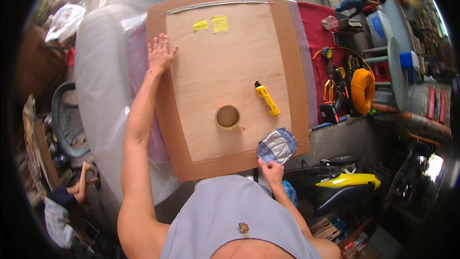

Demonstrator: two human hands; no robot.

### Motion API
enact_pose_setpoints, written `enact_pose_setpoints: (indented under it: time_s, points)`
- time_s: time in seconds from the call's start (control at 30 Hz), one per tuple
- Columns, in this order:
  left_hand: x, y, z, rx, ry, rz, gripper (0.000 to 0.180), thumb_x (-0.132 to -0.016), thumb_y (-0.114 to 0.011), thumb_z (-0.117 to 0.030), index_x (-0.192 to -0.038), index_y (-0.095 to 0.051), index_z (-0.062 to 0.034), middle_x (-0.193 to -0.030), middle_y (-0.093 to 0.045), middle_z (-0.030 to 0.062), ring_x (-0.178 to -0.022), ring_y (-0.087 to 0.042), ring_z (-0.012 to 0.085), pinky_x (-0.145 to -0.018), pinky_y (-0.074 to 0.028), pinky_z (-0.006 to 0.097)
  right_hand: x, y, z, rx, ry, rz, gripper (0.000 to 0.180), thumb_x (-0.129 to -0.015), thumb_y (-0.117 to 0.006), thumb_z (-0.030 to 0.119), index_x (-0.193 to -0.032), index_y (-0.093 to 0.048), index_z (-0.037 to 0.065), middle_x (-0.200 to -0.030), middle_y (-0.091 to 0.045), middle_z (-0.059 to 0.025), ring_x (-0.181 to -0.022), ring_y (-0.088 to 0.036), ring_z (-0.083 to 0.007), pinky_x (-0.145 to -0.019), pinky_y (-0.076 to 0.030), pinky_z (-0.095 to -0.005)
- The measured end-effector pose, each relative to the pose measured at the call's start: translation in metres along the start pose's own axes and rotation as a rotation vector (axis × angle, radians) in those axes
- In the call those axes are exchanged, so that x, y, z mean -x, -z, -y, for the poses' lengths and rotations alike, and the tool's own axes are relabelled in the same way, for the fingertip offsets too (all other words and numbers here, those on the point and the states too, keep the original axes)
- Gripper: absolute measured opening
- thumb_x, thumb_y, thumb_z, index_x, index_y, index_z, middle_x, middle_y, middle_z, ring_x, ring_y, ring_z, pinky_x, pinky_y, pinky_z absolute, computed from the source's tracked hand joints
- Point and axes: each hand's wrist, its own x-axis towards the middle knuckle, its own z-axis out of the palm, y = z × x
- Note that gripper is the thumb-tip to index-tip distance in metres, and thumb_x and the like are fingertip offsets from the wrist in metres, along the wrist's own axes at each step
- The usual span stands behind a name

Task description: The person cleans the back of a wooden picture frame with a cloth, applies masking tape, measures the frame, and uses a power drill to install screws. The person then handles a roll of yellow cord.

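Bubble wrap (100, 81) covers the bench at the far left, a soft, slippery sheet that lets whatever lies on it slide; on it lies the square plywood panel (230, 72) with a darker brown border, stiff and flat, probably light for its size but awkward, so I judge it best taken by two opposite edges rather than a corner; the left hand (159, 53) lies flat on the panel's left border with fingers spread wide, holding nothing and pressing down; two yellow sticky notes (212, 24) sit near the far edge, just below a thin pale strip; toward the near side a roll of brown tape (227, 116) lies flat on the wood, rigid and easy to pick by its rim; just right of it lies a yellow utility knife (266, 98), hard and smooth, safest grasped along its body; at the near right corner a blue and white cloth (277, 146) rests on the border, limp and light; the right hand (272, 170) is closed in a loose fist touching the cloth's near edge, apparently pinching it; further right, well apart, orange cord (362, 88) and tools lie on a red mat (318, 33).
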Motion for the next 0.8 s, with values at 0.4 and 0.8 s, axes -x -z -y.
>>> enact_pose_setpoints:
  time_s: [0.4, 0.8]
  points:
    - [-0.211, 0.042, -0.01, 0.174, -0.063, -0.013, 0.086, -0.08, -0.043, -0.076, -0.137, -0.047, -0.0113, -0.141, -0.045, 0.0154, -0.131, -0.042, 0.0298, -0.11, -0.028, 0.047, -0.024, -0.1, -0.02, -1.792, -0.578, -0.409, 0.053, -0.082, -0.073, 0.033, -0.12, -0.054, 0.002, -0.121, -0.058, -0.0096, -0.109, -0.055, -0.0278, -0.098, -0.043, -0.0467]
    - [-0.225, 0.111, 0.149, 0.43, 0.094, -0.253, 0.082, -0.076, -0.049, -0.078, -0.104, -0.063, -0.0019, -0.097, -0.065, 0.0169, -0.095, -0.06, 0.0287, -0.085, -0.043, 0.037, -0.025, -0.05, 0.087, -1.508, -0.577, -0.781, 0.065, -0.076, -0.08, 0.026, -0.12, -0.049, -0.011, -0.123, -0.053, -0.0136, -0.11, -0.051, -0.0228, -0.096, -0.042, -0.0369]
